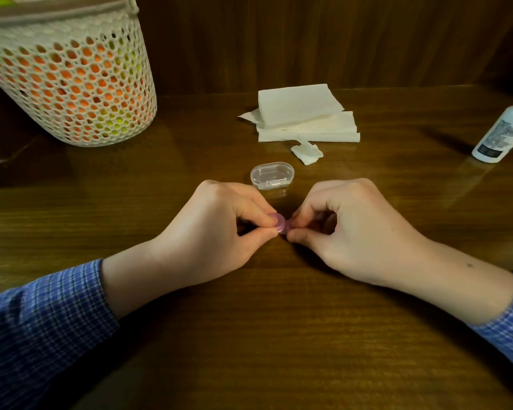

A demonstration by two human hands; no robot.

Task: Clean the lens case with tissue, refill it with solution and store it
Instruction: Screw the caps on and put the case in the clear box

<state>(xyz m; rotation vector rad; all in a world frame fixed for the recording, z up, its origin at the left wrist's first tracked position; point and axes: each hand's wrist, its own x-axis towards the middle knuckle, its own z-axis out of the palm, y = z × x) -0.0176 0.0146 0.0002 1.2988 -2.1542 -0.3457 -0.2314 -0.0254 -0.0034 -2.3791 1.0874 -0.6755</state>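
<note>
We pinch one small pink lens case (280, 225) between our left hand (216, 229) and right hand (350, 229), low over the table (279, 335). One clear box (272, 175) sits closed just behind it. One white basket (71, 84) holds orange and yellow things, and we see one tissue pile (305, 116), one crumpled tissue (307, 153) and one bottle (501, 131).

White mesh basket (71, 93) far left on wooden table (249, 335), holding orange balls.

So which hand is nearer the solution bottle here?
Right. The right hand is at table centre, with the solution bottle off to its far right; the left hand sits further left, pinching the pink lens case.
</note>
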